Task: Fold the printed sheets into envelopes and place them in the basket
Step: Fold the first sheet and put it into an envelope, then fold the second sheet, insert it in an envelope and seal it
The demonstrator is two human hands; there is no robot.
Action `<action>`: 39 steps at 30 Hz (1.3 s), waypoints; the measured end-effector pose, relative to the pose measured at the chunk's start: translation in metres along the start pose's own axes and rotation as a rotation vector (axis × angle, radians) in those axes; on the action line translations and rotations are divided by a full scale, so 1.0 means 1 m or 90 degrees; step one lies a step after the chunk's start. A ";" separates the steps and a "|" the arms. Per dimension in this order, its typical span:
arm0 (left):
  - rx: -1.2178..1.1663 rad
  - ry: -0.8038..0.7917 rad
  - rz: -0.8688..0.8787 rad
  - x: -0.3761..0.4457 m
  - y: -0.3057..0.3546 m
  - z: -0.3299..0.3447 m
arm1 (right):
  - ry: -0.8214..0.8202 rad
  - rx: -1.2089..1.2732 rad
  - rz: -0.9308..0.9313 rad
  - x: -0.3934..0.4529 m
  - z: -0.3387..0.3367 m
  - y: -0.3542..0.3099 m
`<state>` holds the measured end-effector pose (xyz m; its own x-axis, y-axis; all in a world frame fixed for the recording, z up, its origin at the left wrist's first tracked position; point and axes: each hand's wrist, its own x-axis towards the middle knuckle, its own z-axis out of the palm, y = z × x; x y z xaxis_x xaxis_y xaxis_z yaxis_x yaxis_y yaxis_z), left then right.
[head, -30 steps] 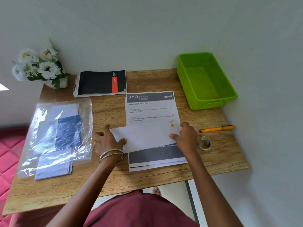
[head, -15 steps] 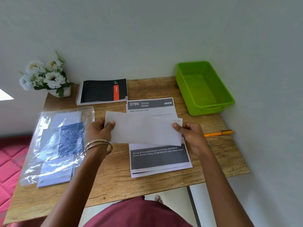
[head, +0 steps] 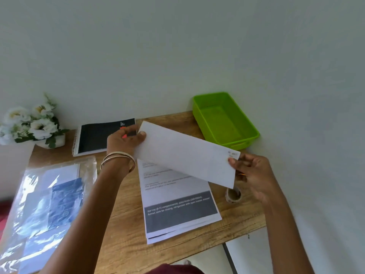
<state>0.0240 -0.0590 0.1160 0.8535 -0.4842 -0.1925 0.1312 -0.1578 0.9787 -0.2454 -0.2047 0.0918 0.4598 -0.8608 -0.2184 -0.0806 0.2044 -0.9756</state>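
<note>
- The folded white paper sheet (head: 186, 155) hangs tilted in the air above the stack of printed sheets (head: 177, 202) on the wooden table (head: 122, 244).
- The left hand (head: 123, 142) pinches its far end, and the right hand (head: 251, 171) pinches the near corner.
- Such light pinches could let the folds spring open.
- The green plastic basket (head: 225, 120) sits near the table's edge; a careless drop could miss it.

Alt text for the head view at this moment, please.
Both hands, left hand and right hand, pinch the ends of a folded white sheet above a stack of printed sheets; an empty green basket sits beyond.
</note>
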 end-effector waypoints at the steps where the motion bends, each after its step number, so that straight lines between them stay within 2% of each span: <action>1: -0.027 -0.015 0.002 0.001 0.004 0.008 | 0.035 0.014 -0.022 0.002 -0.004 -0.004; 3: -0.063 -0.032 0.009 0.004 0.008 0.022 | 0.110 0.060 -0.053 0.010 -0.013 -0.010; 6: 0.013 -0.055 0.048 0.007 0.003 0.037 | 0.237 0.114 -0.060 0.032 -0.025 -0.017; 8: 0.051 -0.074 0.031 0.008 -0.005 0.043 | 0.295 0.135 -0.050 0.050 -0.029 -0.018; 14: 0.130 -0.093 0.014 0.006 -0.024 0.056 | 0.298 0.095 0.016 0.096 -0.024 -0.009; 19: 0.162 -0.083 -0.006 0.007 -0.038 0.056 | 0.325 0.034 0.017 0.109 -0.028 -0.001; 24: 0.207 -0.093 -0.008 0.006 -0.051 0.051 | 0.373 0.046 0.005 0.101 -0.028 0.007; 26: 0.237 -0.092 0.009 0.004 -0.057 0.045 | 0.430 0.015 -0.012 0.095 -0.027 0.011; 29: 0.312 -0.075 0.044 -0.001 -0.067 0.030 | 0.484 -0.145 -0.109 0.070 -0.011 0.013; 31: 0.367 -0.058 0.044 -0.005 -0.076 0.019 | 0.400 -0.229 -0.162 0.048 0.006 0.021; 35: 0.412 -0.001 -0.025 -0.016 -0.091 0.004 | 0.113 -0.333 -0.127 0.024 0.046 0.055; 37: 0.432 0.017 -0.080 -0.021 -0.096 -0.002 | 0.056 -0.450 -0.108 0.023 0.063 0.076; 39: 0.425 0.014 -0.120 -0.025 -0.101 -0.005 | 0.052 -0.574 -0.080 0.023 0.076 0.089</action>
<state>-0.0080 -0.0269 0.0225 0.8574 -0.3798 -0.3472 -0.0538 -0.7371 0.6736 -0.1750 -0.1712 0.0014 0.4509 -0.8893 -0.0765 -0.7099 -0.3054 -0.6347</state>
